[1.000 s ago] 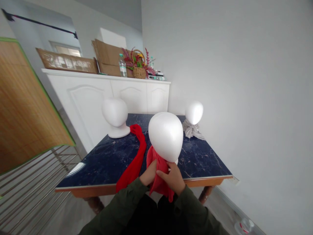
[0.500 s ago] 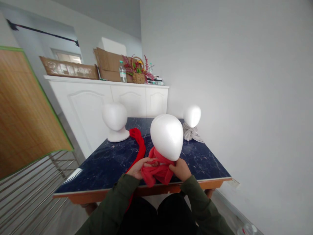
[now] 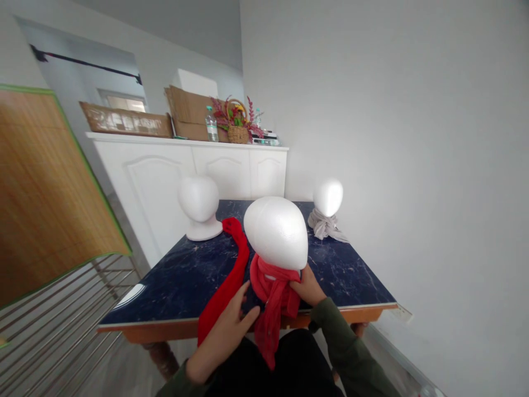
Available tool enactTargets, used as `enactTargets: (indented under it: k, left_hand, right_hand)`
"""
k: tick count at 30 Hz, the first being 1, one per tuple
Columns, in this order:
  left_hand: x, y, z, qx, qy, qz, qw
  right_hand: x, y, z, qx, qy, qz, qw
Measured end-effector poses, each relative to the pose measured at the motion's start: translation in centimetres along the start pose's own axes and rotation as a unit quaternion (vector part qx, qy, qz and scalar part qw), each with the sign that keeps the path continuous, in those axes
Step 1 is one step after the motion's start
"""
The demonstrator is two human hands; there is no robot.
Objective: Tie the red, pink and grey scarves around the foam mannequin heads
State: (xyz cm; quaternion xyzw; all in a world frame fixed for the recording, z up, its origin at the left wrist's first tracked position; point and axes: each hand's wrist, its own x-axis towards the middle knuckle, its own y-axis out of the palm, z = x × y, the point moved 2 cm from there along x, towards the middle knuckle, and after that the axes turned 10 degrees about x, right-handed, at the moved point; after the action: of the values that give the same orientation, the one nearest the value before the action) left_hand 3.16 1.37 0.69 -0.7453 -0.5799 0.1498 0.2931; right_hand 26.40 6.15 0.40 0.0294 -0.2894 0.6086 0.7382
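A white foam mannequin head (image 3: 276, 234) stands at the near edge of the dark blue marble table (image 3: 185, 273), tilted toward me. A red scarf (image 3: 273, 295) is tied round its neck, its ends hanging over the table edge. My right hand (image 3: 306, 285) grips the scarf at the neck on the right side. My left hand (image 3: 231, 322) is open, fingers spread, just left of the hanging scarf ends and apart from them. A second red scarf (image 3: 228, 278) lies in a long strip across the table to the left.
Two more foam heads stand farther back: a bare one (image 3: 199, 204) at the left, and a small one (image 3: 328, 199) at the right with a grey scarf (image 3: 324, 226). Behind is a white cabinet (image 3: 185, 165) with cardboard, a bottle and a flower basket (image 3: 237, 124). A metal rack (image 3: 61, 314) stands left.
My left hand has let go of the red scarf and dropped back, open. The scarf's ends now hang loose below the knot. My right hand stays at the neck.
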Motion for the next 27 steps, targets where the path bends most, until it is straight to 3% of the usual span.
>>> enactTargets:
  k: [4,9,12,17,22,27]
  left_hand:
    - [5.4,3.3,-1.9,-0.048,0.038,-0.076,0.995]
    - [9.1,7.4,-5.3,-0.063,0.09,-0.108,0.988]
    - [11.8,10.3,-8.1,-0.083,0.127,-0.093,0.984]
    - [18.1,16.0,-11.6,-0.143,0.202,0.0,0.969]
    - [22.2,19.5,-11.7,-0.124,0.217,0.041,0.967]
    - [21.7,19.7,-9.7,-0.113,0.214,0.023,0.97]
  right_hand:
    - [0.3,0.2,0.1,0.072,0.047,0.058,0.995]
    - [0.1,-3.2,-1.0,0.055,0.023,-0.018,0.998]
    - [0.2,-6.9,-2.4,0.0,0.042,-0.092,0.995]
    - [1.3,-12.5,-5.2,-0.11,0.115,-0.195,0.968]
    - [3.1,-15.0,-8.1,-0.124,0.087,-0.189,0.97]
    - [2.9,-15.5,-10.1,-0.091,0.07,-0.202,0.973]
